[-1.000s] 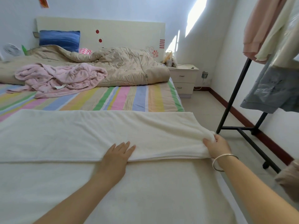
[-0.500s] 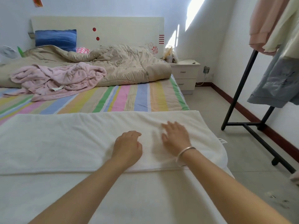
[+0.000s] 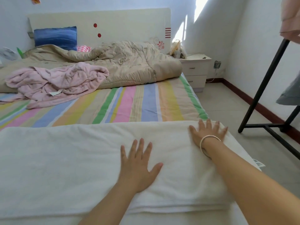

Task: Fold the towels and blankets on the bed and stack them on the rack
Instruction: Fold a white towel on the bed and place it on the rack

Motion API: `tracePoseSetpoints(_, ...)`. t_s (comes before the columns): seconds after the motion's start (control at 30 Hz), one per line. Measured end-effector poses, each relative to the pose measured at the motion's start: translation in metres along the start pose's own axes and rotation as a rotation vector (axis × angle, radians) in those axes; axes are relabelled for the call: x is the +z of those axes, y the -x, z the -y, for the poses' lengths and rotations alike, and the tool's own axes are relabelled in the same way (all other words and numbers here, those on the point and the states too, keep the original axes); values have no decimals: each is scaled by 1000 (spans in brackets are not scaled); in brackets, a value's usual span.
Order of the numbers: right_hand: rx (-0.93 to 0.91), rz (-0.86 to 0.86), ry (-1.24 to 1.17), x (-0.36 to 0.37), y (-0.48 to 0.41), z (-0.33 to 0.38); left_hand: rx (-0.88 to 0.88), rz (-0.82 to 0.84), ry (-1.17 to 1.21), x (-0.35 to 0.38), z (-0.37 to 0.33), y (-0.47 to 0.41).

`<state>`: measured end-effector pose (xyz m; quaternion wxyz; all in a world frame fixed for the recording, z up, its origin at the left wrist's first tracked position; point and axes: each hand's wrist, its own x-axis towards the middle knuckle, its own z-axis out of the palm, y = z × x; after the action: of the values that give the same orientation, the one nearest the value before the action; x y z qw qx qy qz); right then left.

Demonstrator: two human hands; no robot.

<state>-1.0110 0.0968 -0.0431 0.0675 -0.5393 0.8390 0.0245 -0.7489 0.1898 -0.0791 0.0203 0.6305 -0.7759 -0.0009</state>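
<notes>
Both the left hand (image 3: 138, 168) and the right hand (image 3: 207, 133) lie flat, fingers spread, on the soft, floppy white folded towel (image 3: 65, 159), best lifted by its corners.

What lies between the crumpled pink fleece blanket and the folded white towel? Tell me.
In the head view, only bare striped pastel bedsheet separates the crumpled pink fleece blanket from the folded white towel.

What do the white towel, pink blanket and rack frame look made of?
White towel: probably cotton terry; matte, fine nubby pile, thick soft folded edge.
Pink blanket: likely fleece or plush synthetic; fuzzy surface, soft rumpled creases.
Rack frame: likely metal tube, painted or powder-coated black; thin straight bars, even dark finish. The metal cannot be confirmed by look alone.
</notes>
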Motion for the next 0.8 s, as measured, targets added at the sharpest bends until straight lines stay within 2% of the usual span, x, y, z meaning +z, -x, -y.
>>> tracePoseSetpoints(0.07,-22,-43,-65,-6,18,19,0,3,22,-3,1,-4)
tracePoseSetpoints(0.17,-275,-114,-92,-3,79,47,35,-1,182,-13,5,-11)
tracePoseSetpoints(0.27,-518,-45,-49,11,173,62,94,3,684,-31,19,15)
tracePoseSetpoints(0.33,-654,16,24,24,236,63,122,32,862,-42,35,61)
tracePoseSetpoints(0.4,-752,6,-4,33,289,57,223,32,769,-44,53,118)
tracePoseSetpoints(0.5,-888,-38,-185,47,357,45,431,21,544,-38,88,198)
tracePoseSetpoints(0.6,-979,-97,-155,70,422,32,535,63,468,-37,122,265)
tracePoseSetpoints(0.73,-1007,-89,-152,79,476,26,559,-42,387,-36,144,320)
tracePoseSetpoints(0.8,-1040,-110,-75,84,494,27,534,-109,400,-36,150,345)
